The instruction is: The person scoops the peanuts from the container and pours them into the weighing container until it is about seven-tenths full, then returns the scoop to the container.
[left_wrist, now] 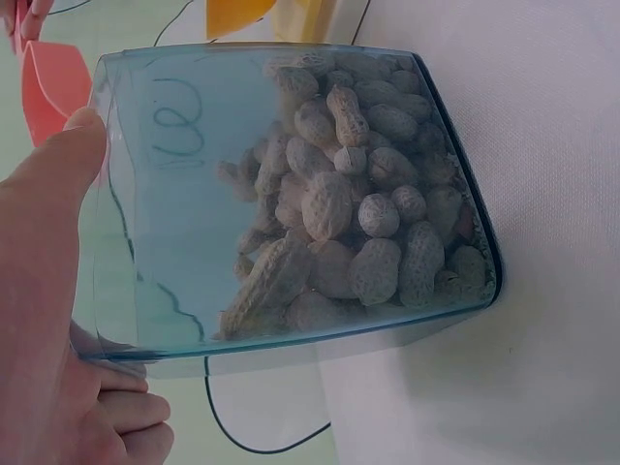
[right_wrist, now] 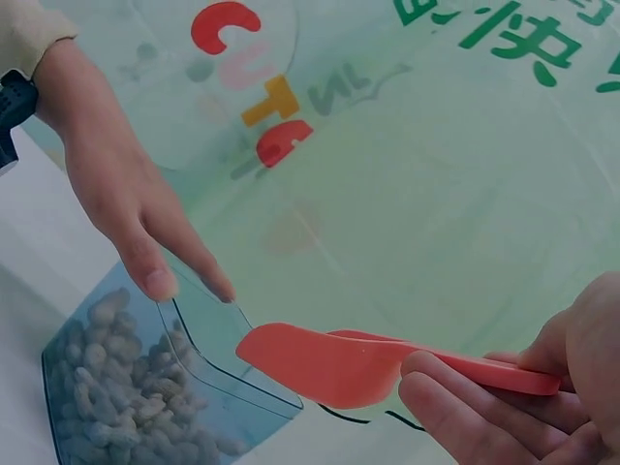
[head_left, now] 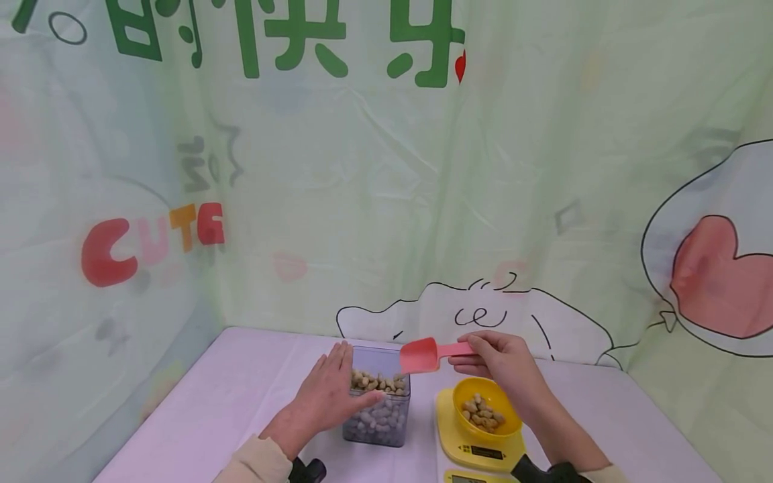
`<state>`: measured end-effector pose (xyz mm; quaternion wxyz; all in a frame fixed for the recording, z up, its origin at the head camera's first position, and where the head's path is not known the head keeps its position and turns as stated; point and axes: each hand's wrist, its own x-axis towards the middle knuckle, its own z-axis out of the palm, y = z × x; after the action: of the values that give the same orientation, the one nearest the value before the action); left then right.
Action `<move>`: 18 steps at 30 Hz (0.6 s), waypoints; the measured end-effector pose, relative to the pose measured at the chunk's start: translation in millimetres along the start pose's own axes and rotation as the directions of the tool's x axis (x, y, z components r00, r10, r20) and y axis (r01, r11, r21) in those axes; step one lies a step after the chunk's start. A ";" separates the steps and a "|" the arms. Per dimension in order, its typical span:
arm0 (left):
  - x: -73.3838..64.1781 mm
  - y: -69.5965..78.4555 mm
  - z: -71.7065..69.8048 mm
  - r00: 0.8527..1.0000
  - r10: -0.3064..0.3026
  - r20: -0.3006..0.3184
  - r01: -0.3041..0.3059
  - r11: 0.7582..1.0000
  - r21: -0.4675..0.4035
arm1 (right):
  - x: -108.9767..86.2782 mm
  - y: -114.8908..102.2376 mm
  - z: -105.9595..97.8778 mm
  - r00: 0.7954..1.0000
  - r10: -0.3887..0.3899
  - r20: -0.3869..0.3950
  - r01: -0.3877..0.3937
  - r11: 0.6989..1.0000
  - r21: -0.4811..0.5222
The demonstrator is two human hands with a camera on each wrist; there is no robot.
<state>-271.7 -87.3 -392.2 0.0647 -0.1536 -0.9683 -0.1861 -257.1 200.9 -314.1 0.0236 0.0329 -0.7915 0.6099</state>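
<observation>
Head view: your right hand pinches the pink scoop, its blade left of those fingers; your left hand has straight fingers together, thumb spread, against the clear box; yellow bowl below your right fingers.

I read the large green characters 的快乐, partly cut off at the top of the head view, on the pale curtain. Colored letters at left spelled CUTE. Lower right, the yellow scale's label print was too small for me.
</observation>
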 end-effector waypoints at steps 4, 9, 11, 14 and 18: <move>0.3 -0.3 0.3 1.000 0.000 -0.005 0.000 1.000 -0.001 | 3.6 -1.6 9.6 1.000 0.000 0.020 -0.001 1.000 0.031; 0.2 0.6 0.5 1.000 -0.005 -0.005 0.005 1.000 0.000 | 6.5 -2.8 20.0 0.999 0.016 0.035 -0.017 0.999 0.048; 0.2 0.7 0.5 1.000 -0.007 -0.005 0.007 1.000 0.000 | 7.6 -2.3 24.0 0.999 0.019 0.046 -0.022 0.999 0.049; 0.3 0.9 0.3 1.000 -0.007 -0.006 0.007 1.000 0.000 | 8.5 -2.3 30.1 0.998 0.025 0.057 -0.028 0.999 0.044; 0.0 1.8 -0.3 1.000 -0.016 -0.006 0.016 1.000 -0.001 | 8.4 -3.5 36.9 0.997 0.033 0.071 -0.036 0.999 0.034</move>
<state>-271.2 -85.8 -391.3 0.0661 -0.1455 -0.9692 -0.1874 -265.2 164.0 -319.5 -0.0156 0.0411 -0.7813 0.6226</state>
